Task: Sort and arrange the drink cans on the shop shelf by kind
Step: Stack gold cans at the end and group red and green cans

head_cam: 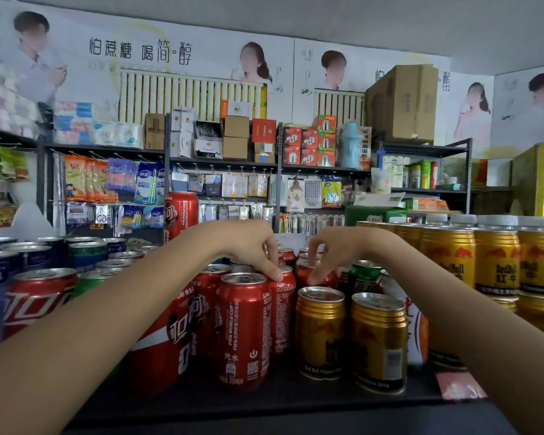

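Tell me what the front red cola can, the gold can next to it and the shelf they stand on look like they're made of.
Red cola can: looks like thin metal, probably aluminium, with glossy printed paint and a bare silvery lid and pull tab.
Gold can: also metal by its look, with shiny gold lacquer, a ridged shoulder and a silver rim.
Shelf: a dark, matte board; whether metal or laminate cannot be told.

Glossy metal cans (244, 328); seemingly matt shelf (264, 400).
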`<action>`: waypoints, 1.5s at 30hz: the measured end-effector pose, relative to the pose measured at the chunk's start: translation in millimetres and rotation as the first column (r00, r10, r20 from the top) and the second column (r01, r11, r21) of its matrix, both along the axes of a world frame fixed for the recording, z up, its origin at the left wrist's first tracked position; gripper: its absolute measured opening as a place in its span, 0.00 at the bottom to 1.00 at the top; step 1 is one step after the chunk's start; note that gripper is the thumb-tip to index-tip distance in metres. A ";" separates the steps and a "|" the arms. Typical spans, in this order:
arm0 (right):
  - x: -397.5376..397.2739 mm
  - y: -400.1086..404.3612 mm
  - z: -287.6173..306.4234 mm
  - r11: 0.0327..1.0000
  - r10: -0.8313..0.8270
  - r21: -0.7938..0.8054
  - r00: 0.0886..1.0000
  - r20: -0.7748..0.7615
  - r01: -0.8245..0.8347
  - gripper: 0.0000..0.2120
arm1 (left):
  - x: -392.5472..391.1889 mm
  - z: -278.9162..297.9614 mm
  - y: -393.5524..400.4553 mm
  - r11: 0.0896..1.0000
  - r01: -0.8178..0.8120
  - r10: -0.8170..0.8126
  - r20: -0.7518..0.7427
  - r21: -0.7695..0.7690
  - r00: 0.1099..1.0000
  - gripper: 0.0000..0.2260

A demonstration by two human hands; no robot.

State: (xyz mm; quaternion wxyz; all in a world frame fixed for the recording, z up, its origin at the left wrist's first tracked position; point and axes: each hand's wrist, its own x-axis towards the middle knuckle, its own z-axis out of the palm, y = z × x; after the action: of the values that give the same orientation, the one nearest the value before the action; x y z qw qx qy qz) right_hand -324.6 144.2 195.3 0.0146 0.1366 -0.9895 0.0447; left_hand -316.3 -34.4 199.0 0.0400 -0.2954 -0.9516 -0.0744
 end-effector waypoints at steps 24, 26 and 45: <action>-15.9 -68.3 9.0 0.941 0.243 -0.191 0.952 -0.187 -0.278 0.13 | 28.8 5.1 -74.6 0.992 -0.123 0.123 0.003 -0.042 0.992 0.10; -25.3 -80.3 0.3 0.960 0.232 -0.126 0.961 -0.151 -0.252 0.13 | 31.5 2.8 -74.6 0.993 -0.115 0.115 -0.016 -0.037 0.993 0.11; 44.3 -88.3 73.9 0.628 0.087 -0.643 0.860 -0.502 -0.439 0.06 | 32.6 1.9 -71.7 0.776 -0.052 0.134 -0.084 0.629 0.987 0.32</action>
State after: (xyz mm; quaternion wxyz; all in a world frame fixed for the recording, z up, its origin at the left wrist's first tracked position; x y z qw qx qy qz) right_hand -280.3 55.9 269.2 0.2764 0.2719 -0.8247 0.4118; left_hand -283.7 -106.0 201.0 0.1983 -0.2221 -0.8822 -0.3649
